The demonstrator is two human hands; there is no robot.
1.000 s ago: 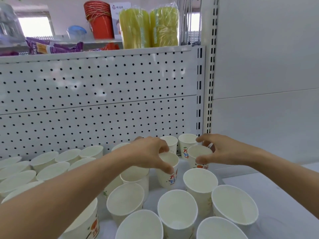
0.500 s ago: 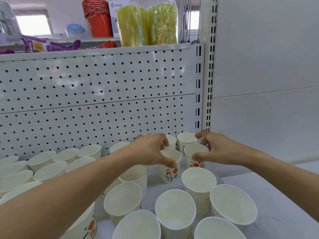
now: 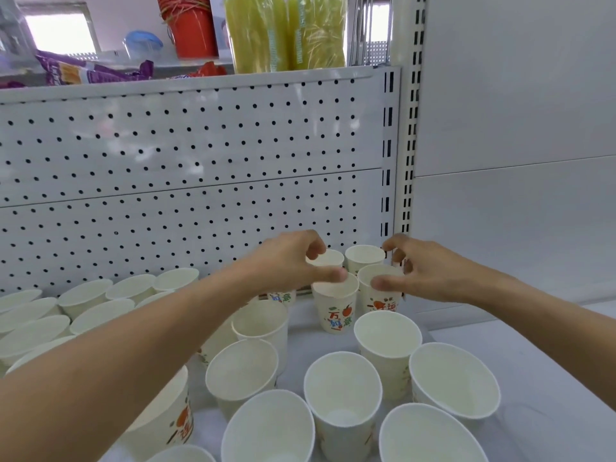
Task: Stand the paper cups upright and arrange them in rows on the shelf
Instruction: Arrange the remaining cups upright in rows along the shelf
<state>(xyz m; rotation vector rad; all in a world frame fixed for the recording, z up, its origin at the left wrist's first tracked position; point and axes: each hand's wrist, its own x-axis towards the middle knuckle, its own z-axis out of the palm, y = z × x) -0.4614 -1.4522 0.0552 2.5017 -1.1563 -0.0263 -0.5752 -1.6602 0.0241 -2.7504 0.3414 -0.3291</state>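
Row-aligning step: L hand (image 3: 293, 265) pinches cup (image 3: 335, 311) under its thumb, R hand (image 3: 423, 278) pinches nbr cup (image 3: 383, 305); nxt prob snug both vs back cups (image 3: 365, 257).

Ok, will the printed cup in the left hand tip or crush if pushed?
Likely light: the printed cup looks empty and thin-walled, so it should slide easily. Its base is narrower than its mouth, so a rim-high push may tip it. A hard pinch from the left hand could dent it.
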